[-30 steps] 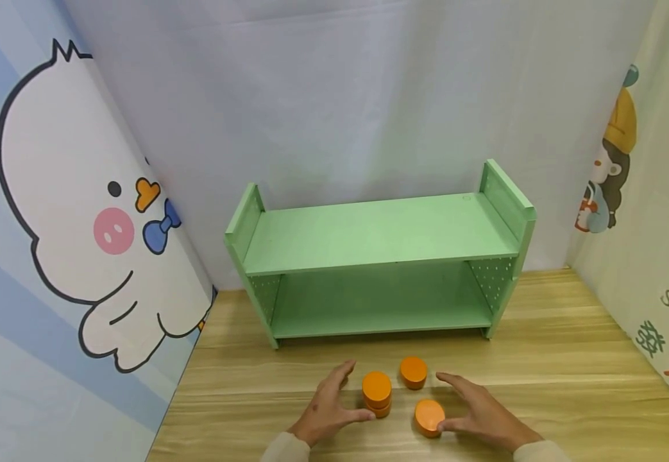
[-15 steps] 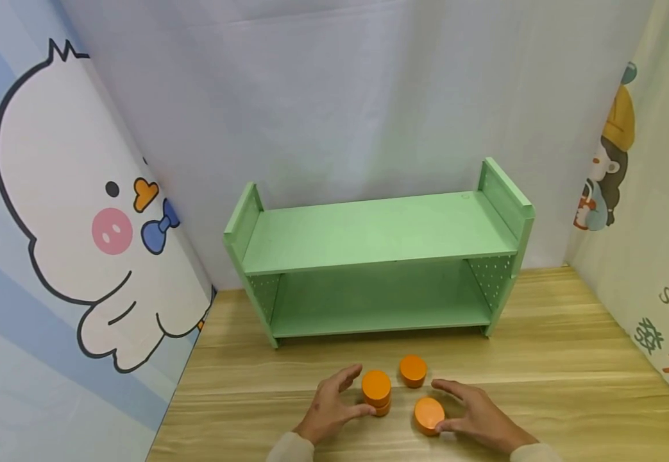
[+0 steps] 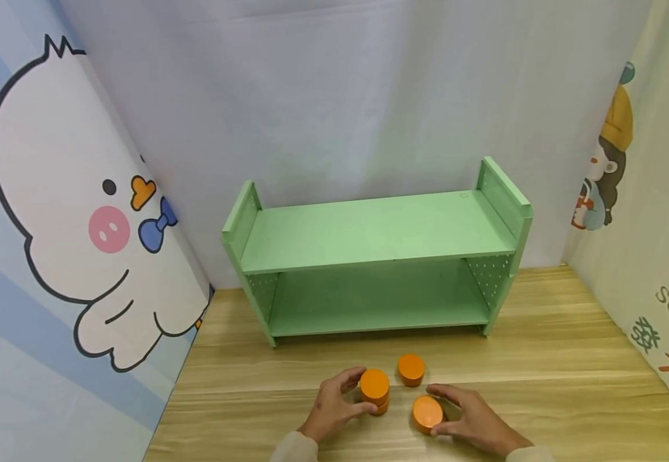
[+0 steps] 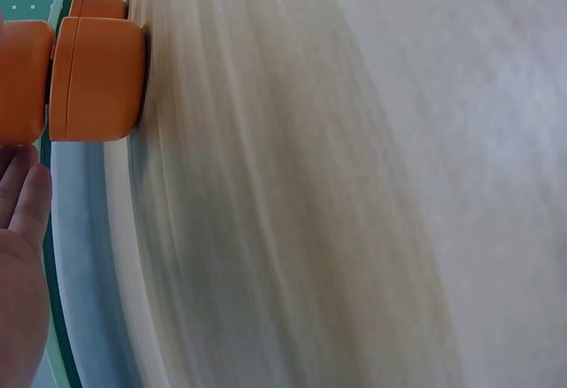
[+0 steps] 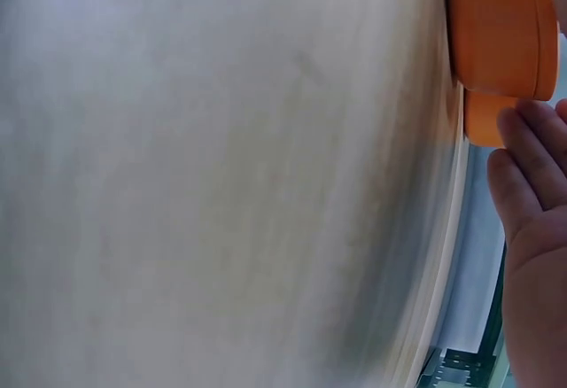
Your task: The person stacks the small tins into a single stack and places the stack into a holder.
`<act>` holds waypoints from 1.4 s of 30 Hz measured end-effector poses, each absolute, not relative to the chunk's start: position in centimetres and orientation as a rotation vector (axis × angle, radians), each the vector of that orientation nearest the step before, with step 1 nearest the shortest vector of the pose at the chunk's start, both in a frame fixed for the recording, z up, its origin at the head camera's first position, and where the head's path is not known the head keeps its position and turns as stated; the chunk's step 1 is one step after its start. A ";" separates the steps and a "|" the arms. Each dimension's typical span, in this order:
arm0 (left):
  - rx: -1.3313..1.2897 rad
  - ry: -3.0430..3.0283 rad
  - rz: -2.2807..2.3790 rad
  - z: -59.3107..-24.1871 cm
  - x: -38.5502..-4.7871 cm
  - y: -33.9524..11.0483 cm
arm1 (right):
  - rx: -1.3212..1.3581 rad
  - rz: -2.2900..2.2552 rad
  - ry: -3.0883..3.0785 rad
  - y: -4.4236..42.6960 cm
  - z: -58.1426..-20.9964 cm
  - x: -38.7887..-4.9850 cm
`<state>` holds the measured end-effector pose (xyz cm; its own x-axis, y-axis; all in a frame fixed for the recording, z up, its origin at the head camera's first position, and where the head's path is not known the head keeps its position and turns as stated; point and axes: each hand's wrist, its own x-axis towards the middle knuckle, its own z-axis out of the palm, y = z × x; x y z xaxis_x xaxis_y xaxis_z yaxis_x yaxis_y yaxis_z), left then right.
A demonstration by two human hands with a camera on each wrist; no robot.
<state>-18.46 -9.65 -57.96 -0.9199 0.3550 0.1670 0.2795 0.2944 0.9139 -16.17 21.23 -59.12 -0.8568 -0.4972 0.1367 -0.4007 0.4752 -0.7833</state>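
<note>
Two short orange round lidded jars stand stacked, upper jar [image 3: 374, 384] on lower jar [image 3: 381, 409], on the wooden table in the head view. My left hand [image 3: 334, 405] curves round the upper jar [image 4: 22, 82], fingers on its far side and thumb on its near side. To the right, my right hand [image 3: 475, 420] holds a single jar [image 3: 427, 412] between thumb and fingers. This jar [image 5: 498, 29] still rests on the table, and the fingertips meet its side in the right wrist view. A further orange jar [image 3: 411, 369] stands apart, just behind.
Behind the jars is a green two-tier shelf [image 3: 369, 234] with raised side panels. A pale curtain [image 3: 334, 96] hangs at the back. Printed cloths flank the wooden table [image 3: 242, 398], with a cartoon chick [image 3: 68, 192] on the left one.
Both hands have closed in on their jars: the left moved slightly right, the right slightly left, thumbs and fingers drawing nearer. The jars and shelf keep their places on the table.
</note>
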 end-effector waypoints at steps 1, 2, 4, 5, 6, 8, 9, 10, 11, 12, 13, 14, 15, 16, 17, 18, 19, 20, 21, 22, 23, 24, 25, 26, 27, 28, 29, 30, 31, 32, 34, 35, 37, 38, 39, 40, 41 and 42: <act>0.603 2.471 1.733 -58.0 -18.5 -9.6 | -0.797 -1.343 2.598 21.2 -59.1 -16.2; 0.601 2.464 1.747 -58.1 -18.5 -9.5 | -0.798 -1.352 2.591 21.2 -59.1 -16.2; 0.597 2.450 1.774 -58.1 -18.4 -9.4 | -0.800 -1.366 2.579 21.1 -59.2 -16.1; 0.590 2.444 1.783 -58.1 -18.4 -9.4 | -0.794 -1.372 2.571 21.1 -59.2 -16.1; 0.582 2.440 1.788 -58.2 -18.4 -9.4 | -0.794 -1.373 2.572 21.1 -59.2 -16.2; 0.562 2.428 1.799 -58.3 -18.4 -9.3 | -0.789 -1.373 2.572 21.1 -59.2 -16.2; 0.552 2.425 1.803 -58.3 -18.5 -9.3 | -0.786 -1.372 2.572 21.0 -59.2 -16.2; 0.543 2.424 1.804 -58.4 -18.5 -9.3 | -0.780 -1.371 2.573 21.0 -59.2 -16.3; 0.534 2.421 1.808 -58.5 -18.5 -9.3 | -0.768 -1.367 2.571 21.0 -59.2 -16.3; 0.522 2.415 1.815 -58.5 -18.5 -9.3 | -0.760 -1.365 2.570 21.0 -59.2 -16.3; 0.513 2.409 1.823 -58.5 -18.4 -9.3 | -0.746 -1.370 2.559 21.0 -59.2 -16.3; 0.504 2.403 1.833 -58.6 -18.4 -9.3 | -0.731 -1.377 2.548 20.9 -59.2 -16.3; 0.495 2.399 1.840 -58.6 -18.4 -9.3 | -0.717 -1.387 2.533 20.9 -59.2 -16.3; 0.487 2.393 1.847 -58.6 -18.4 -9.2 | -0.705 -1.401 2.517 20.9 -59.2 -16.3; 0.477 2.387 1.856 -58.6 -18.4 -9.2 | -0.699 -1.420 2.500 20.9 -59.2 -16.3; 0.468 2.380 1.866 -58.6 -18.4 -9.2 | -0.698 -1.440 2.483 20.8 -59.2 -16.3; 0.461 2.378 1.871 -58.6 -18.4 -9.2 | -0.699 -1.461 2.465 20.8 -59.2 -16.3; 0.452 2.373 1.878 -58.6 -18.4 -9.2 | -0.699 -1.480 2.450 20.8 -59.2 -16.3; 0.444 2.371 1.882 -58.6 -18.4 -9.1 | -0.702 -1.496 2.437 20.7 -59.3 -16.3; 0.435 2.367 1.887 -58.7 -18.3 -9.1 | -0.707 -1.509 2.429 20.7 -59.3 -16.3; 0.424 2.364 1.892 -58.7 -18.3 -9.1 | -0.712 -1.520 2.428 20.7 -59.2 -16.3; 0.414 2.364 1.892 -58.7 -18.3 -9.1 | -0.709 -1.527 2.426 20.7 -59.2 -16.3; 0.405 2.367 1.889 -58.7 -18.3 -9.0 | -0.704 -1.531 2.427 20.7 -59.2 -16.3; 0.398 2.368 1.889 -58.7 -18.3 -9.0 | -0.703 -1.537 2.429 20.6 -59.1 -16.3; 0.391 2.371 1.887 -58.7 -18.3 -8.9 | -0.694 -1.541 2.431 20.6 -59.1 -16.3; 0.384 2.374 1.883 -58.7 -18.3 -8.9 | -0.682 -1.547 2.430 20.5 -59.1 -16.4; 0.377 2.379 1.877 -58.7 -18.3 -8.8 | -0.670 -1.552 2.431 20.5 -59.0 -16.4; 0.370 2.381 1.874 -58.7 -18.4 -8.8 | -0.649 -1.555 2.429 20.4 -58.9 -16.4; 0.363 2.383 1.870 -58.7 -18.4 -8.7 | -0.636 -1.561 2.426 20.3 -58.8 -16.4; 0.357 2.381 1.871 -58.7 -18.4 -8.7 | -0.624 -1.568 2.423 20.2 -58.7 -16.5; 0.349 2.369 1.880 -58.7 -18.4 -8.7 | -0.604 -1.577 2.419 20.1 -58.4 -16.6; 0.349 2.361 1.891 -58.7 -18.4 -8.8 | -0.601 -1.578 2.422 20.0 -58.3 -16.6; 0.354 2.330 1.926 -58.9 -18.3 -8.9 | -0.598 -1.585 2.418 19.9 -58.1 -16.7; 0.360 2.314 1.944 -59.0 -18.3 -8.9 | -0.596 -1.586 2.418 19.9 -58.0 -16.7; 0.363 2.301 1.956 -59.1 -18.3 -9.0 | -0.599 -1.585 2.423 19.9 -58.0 -16.8; 0.369 2.291 1.966 -59.2 -18.3 -9.0 | -0.604 -1.584 2.430 19.8 -58.0 -16.8; 0.373 2.281 1.976 -59.2 -18.3 -9.1 | -0.605 -1.585 2.435 19.8 -58.0 -16.8; 0.372 2.274 1.982 -59.2 -18.3 -9.1 | -0.607 -1.586 2.439 19.7 -58.0 -16.8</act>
